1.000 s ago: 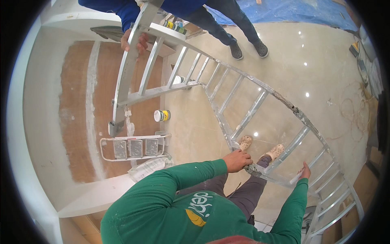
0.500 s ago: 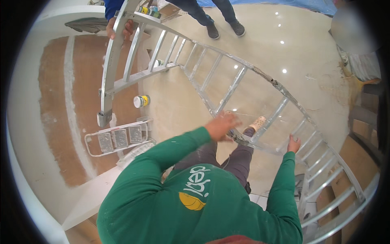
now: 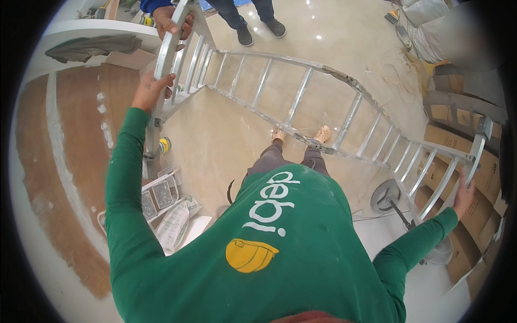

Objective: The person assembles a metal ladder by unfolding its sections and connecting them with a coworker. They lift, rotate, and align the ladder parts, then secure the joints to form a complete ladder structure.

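A long folding metal ladder (image 3: pixel 299 97) stretches across in front of me, its left and right end sections bent away from the middle. My left hand (image 3: pixel 149 90) is closed round the rail of the left end section. Just above it, another person's hand (image 3: pixel 171 22) in a blue sleeve holds the same section. At the far right, my right hand (image 3: pixel 463 200) grips the edge of the other end section, its fingers partly hidden by the rail. Both my feet in light clogs (image 3: pixel 323 134) show beyond the ladder's near rail.
Stacked cardboard boxes (image 3: pixel 487 172) line the right side. Beneath the ladder's right end stands a round-based metal stand (image 3: pixel 385 196). A folded step stool (image 3: pixel 161 192), a white sack (image 3: pixel 175 218) and a paint can (image 3: pixel 164 145) are at the left. The other person's shoes (image 3: pixel 277 28) are beyond the ladder.
My left hand has gone from the ladder's middle to its left end section. My right hand has moved outward to the right end. My view and body have shifted.
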Demonstrator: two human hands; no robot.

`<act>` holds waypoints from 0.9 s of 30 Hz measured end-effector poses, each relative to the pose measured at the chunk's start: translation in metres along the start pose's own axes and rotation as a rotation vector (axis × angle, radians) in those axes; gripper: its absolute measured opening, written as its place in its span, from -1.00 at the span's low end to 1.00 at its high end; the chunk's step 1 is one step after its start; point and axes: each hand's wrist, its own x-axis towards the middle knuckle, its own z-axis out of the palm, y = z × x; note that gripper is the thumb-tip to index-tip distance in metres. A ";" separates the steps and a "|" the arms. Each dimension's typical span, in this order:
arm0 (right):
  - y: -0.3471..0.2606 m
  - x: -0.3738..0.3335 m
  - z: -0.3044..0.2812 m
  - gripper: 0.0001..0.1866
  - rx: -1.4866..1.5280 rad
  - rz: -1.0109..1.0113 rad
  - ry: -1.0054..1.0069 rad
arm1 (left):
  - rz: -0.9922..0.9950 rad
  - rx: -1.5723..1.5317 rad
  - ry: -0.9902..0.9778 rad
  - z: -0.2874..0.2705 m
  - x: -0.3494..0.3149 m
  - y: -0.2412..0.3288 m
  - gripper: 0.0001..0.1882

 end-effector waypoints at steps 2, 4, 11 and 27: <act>0.051 0.010 0.003 -0.17 -0.026 0.022 -0.167 | 0.061 -0.045 -0.012 0.004 -0.004 0.001 -0.64; 0.091 0.025 0.000 -0.21 0.094 0.006 -0.203 | 0.059 -0.092 -0.028 0.007 -0.011 0.006 -0.66; 0.133 0.048 0.010 -0.58 0.322 0.391 -0.454 | 0.117 -0.048 0.015 0.023 -0.024 0.017 -0.73; 0.144 0.047 0.037 -0.66 0.386 0.286 -0.398 | 0.072 -0.060 0.044 0.027 -0.019 0.020 -0.68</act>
